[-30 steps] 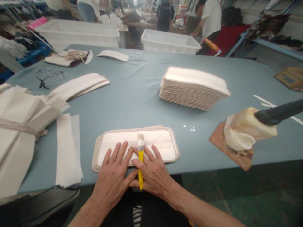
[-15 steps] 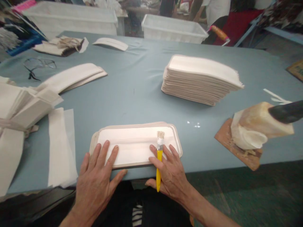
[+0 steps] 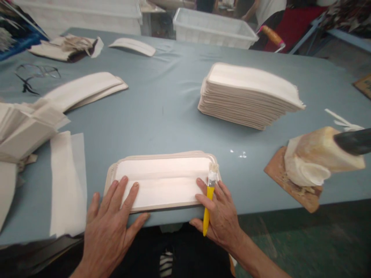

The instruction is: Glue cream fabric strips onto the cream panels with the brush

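A small pile of white rectangular panels (image 3: 162,181) with rounded beige edges lies at the table's front edge. My left hand (image 3: 113,224) rests on its left end, fingers spread and holding nothing. At the other end, my right hand (image 3: 222,214) has a paintbrush (image 3: 209,206) tucked between its fingers. The brush has a yellow handle and pale, white-smeared bristles pointing away from me. The fingertips of that hand also touch the top panel. Beyond the pile stands a tall stack of similar panels (image 3: 252,83).
To the right, a glue-crusted container (image 3: 321,154) with a black handle in it sits on a brown board (image 3: 274,166). Pale strips (image 3: 68,185) and a tied bundle (image 3: 26,131) lie left, near eyeglasses (image 3: 37,71). White bins (image 3: 214,29) stand behind the table.
My right hand, with the paintbrush, has slid right toward the panel's right end. My left hand has shifted slightly left and down. The view has tilted a little.
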Motion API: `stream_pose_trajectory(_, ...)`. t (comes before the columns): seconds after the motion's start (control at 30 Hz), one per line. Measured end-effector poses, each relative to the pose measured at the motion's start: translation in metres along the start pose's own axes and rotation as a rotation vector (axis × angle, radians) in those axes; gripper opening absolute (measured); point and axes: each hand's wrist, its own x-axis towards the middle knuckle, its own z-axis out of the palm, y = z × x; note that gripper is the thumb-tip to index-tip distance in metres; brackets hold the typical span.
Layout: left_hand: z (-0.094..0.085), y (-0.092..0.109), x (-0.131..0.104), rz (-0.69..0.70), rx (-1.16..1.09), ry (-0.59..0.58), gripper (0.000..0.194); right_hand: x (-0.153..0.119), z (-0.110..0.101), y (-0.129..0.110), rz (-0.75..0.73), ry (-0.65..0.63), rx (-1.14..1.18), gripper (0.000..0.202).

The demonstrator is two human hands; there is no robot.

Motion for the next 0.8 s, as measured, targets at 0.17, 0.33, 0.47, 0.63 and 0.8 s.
stream_pose_trajectory(0.17, -0.003, -0.005, -0.003, 0.013, -0.089, 0.051, 0.070, 0.004, -0.010, -0.002, 0.028, 0.004, 0.008, 0.047)
stream_pose_trajectory(0.33, -0.022, 0.002, 0.009, -0.001, -0.055, 0.077, 0.067, 0.029, -0.024, -0.020, -0.002, 0.055, -0.002, 0.048)
stream_pose_trajectory(0.47, -0.024, 0.020, 0.030, 0.061, -0.048, 0.062, 0.059, 0.059, -0.016, -0.041, -0.102, 0.006, 0.119, 0.036)
stream_pose_trajectory(0.63, 0.001, 0.032, 0.047, 0.075, -0.034, -0.016, 0.054, 0.080, 0.009, -0.051, -0.065, -0.086, 0.262, 0.051)
stream_pose_trajectory(0.8, 0.011, 0.029, 0.046, 0.102, 0.017, -0.049, 0.056, 0.080, 0.018, -0.048, -0.026, -0.147, 0.266, 0.053)
